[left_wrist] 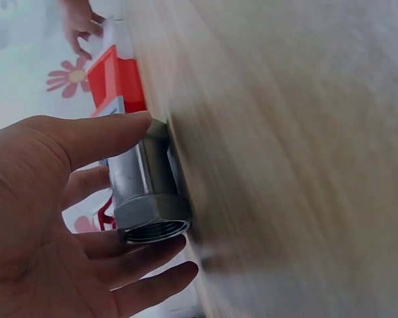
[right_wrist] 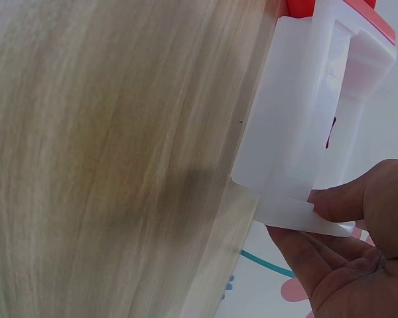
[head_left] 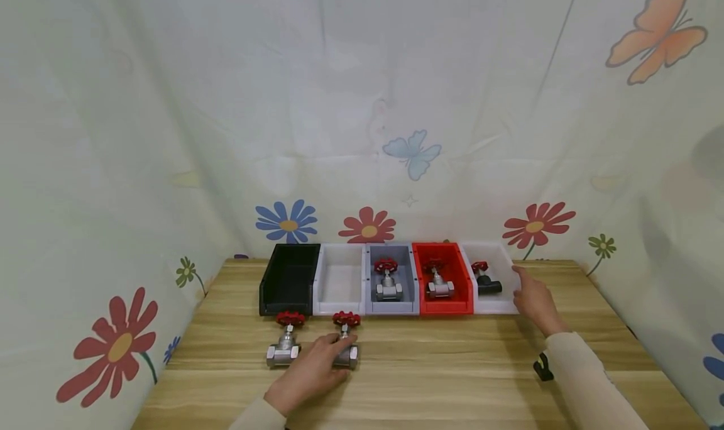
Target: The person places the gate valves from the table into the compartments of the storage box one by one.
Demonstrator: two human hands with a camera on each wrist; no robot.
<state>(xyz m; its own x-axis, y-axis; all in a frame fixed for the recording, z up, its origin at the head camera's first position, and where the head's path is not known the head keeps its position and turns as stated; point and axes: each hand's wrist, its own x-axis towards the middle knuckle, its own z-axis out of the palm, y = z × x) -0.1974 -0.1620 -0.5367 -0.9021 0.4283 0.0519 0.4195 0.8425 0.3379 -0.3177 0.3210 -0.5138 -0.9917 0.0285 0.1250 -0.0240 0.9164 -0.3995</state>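
My left hand holds a metal gate valve with a red handwheel on the table. In the left wrist view the thumb lies at one end of its body and fingers reach the threaded other end. A second metal valve stands just left of that hand. My right hand pinches the side wall of the rightmost white bin, thumb inside and fingers outside. Inside this bin lies a dark valve with a red handwheel.
To the left of that bin, a red bin and a grey bin each hold a metal valve. Further left are another white bin and a black bin. A small black item lies by the right forearm on the wooden table.
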